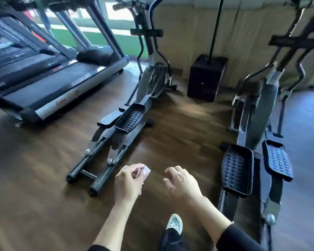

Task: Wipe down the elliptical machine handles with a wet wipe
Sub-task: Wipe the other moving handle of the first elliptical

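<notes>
Wet wipe [146, 172] bunched and pinched in left hand [128, 182] over the floor [43, 178], probably kept ready for unfolding; right hand [181, 180] empty, fingers loosely curled, just beside; elliptical machine [261, 105] farther right, untouched, wiping judged not yet begun.

Probably a gym: treadmills [49, 69] beside two elliptical machines [134, 109].

Dark wood-plank floor [179, 127], glossy. Treadmill [49, 84] stands on it at left, a second treadmill [5, 58] just beyond it at the frame edge. Middle elliptical [129, 120] sits on its rails mid-floor, well apart from the right elliptical [257, 124]. Black box [205, 78] with an upright pole is against the far wall, between the two ellipticals. One white perforated shoe [174, 223] at bottom centre.
</notes>
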Motion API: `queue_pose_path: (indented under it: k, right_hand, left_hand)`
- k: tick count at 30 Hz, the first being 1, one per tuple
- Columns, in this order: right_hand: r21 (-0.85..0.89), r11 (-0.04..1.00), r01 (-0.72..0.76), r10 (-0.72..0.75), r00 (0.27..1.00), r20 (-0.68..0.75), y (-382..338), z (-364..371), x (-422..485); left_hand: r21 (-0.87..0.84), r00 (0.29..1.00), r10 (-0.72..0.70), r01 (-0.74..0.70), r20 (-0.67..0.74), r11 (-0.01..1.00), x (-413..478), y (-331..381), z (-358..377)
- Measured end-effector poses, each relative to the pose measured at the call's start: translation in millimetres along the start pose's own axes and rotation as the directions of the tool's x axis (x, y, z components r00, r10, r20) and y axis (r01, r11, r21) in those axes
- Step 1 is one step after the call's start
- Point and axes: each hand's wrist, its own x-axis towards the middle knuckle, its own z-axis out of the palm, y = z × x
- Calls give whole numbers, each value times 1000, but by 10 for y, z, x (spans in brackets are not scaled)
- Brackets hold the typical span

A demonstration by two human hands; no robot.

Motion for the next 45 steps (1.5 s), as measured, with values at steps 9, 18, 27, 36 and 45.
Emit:
queue_pose_path:
  k: [9,18,27,36,45]
  right_hand:
    - [31,992,-122,125,983,-138,539,-777,1767]
    - [77,950,-302,312,929,-202,1209,-1237,3188]
    - [155,855,-495,518,799,-306,1846,-1838,4706]
    - [227,765,-602,641,680,-357,2609,-2429,5782]
    - [215,748,-628,649,626,-432,3915,-3339,6675]
  left_hand:
    - [-5,978,177,-178,111,984,1958,933,749]
    - [-117,923,309,-289,229,950,3591,1578,1693]
    - [-228,793,460,-400,399,888,5359,2295,2749]
    - [-318,673,542,-438,504,841,6564,3123,3848]
    - [-414,651,595,-432,472,801,7288,4284,5163]
